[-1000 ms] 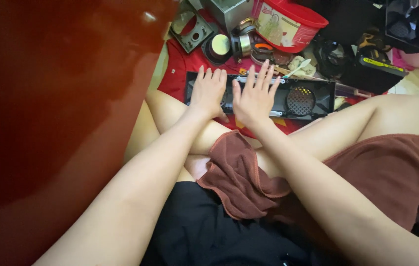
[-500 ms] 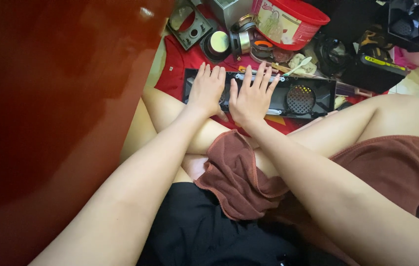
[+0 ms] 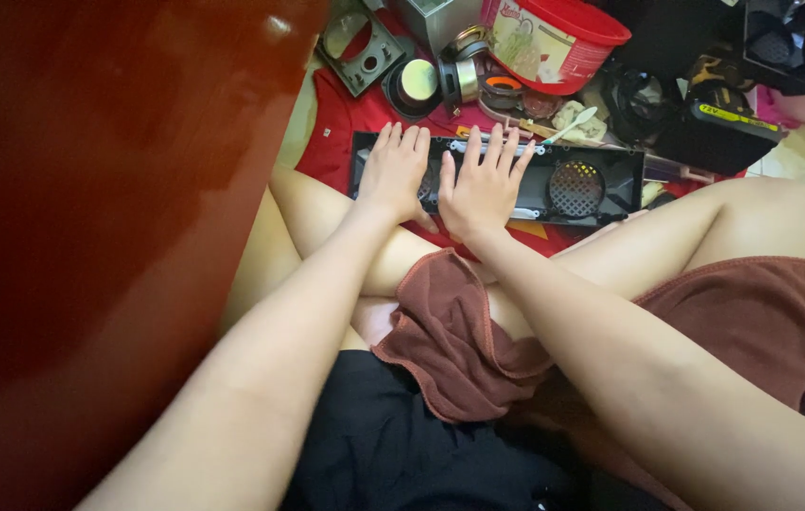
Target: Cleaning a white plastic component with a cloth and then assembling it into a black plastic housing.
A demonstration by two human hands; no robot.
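Note:
A long black plastic panel (image 3: 601,170) with a round mesh grille (image 3: 576,188) lies on a red cloth (image 3: 341,123) in front of my crossed legs. My left hand (image 3: 393,172) rests flat on the panel's left part, fingers spread. Beside it, my right hand (image 3: 481,185) lies palm down on the panel's middle, fingers apart. Neither hand grips anything. The panel's left end is hidden under the hands.
A shiny dark red surface (image 3: 90,208) fills the left side. Behind the panel stand a red tub (image 3: 554,38), a metal cylinder (image 3: 459,80), a round black part (image 3: 412,85), a grey bracket (image 3: 360,43), a white spoon (image 3: 573,123) and black tools (image 3: 715,104).
Both hands stay flat on the panel. The view has shifted slightly; nothing else has visibly moved.

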